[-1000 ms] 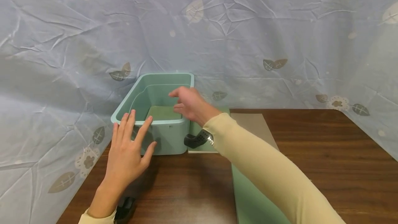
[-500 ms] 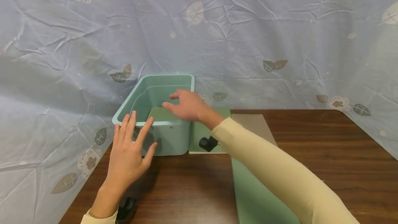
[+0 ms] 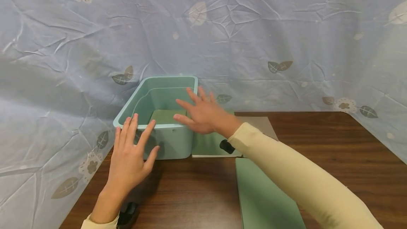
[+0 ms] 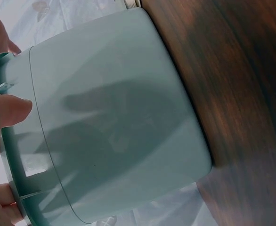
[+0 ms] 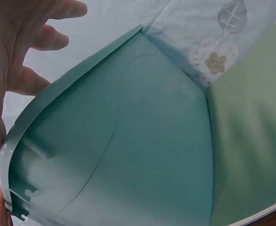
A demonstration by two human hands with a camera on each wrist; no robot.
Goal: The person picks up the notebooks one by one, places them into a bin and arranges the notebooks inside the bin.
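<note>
A teal plastic bin (image 3: 173,142) stands at the left of the table, with a flat green thing (image 3: 167,116) on its floor. My left hand (image 3: 128,158) is at the bin's near left rim, fingers spread and fairly straight; the left wrist view shows its thumb (image 4: 13,110) by the rim, outside the bin wall (image 4: 119,122). Over the right rim, my right hand (image 3: 205,115) is spread with nothing in it. Its fingers (image 5: 53,37) appear by the rim in the right wrist view. Beside the bin lies a green book (image 3: 208,146), partly under the right hand in the head view.
Another flat green book-like thing (image 3: 265,197) lies at the table's front, partly behind the right sleeve (image 3: 292,169). A grey-beige flat sheet or cover (image 3: 265,126) lies behind that arm. A patterned cloth (image 3: 241,45) hangs along the back and left of the wooden table (image 3: 334,151).
My right hand has moved from over the bin to the right and its fingers have spread out. The left hand stays at the rim.
</note>
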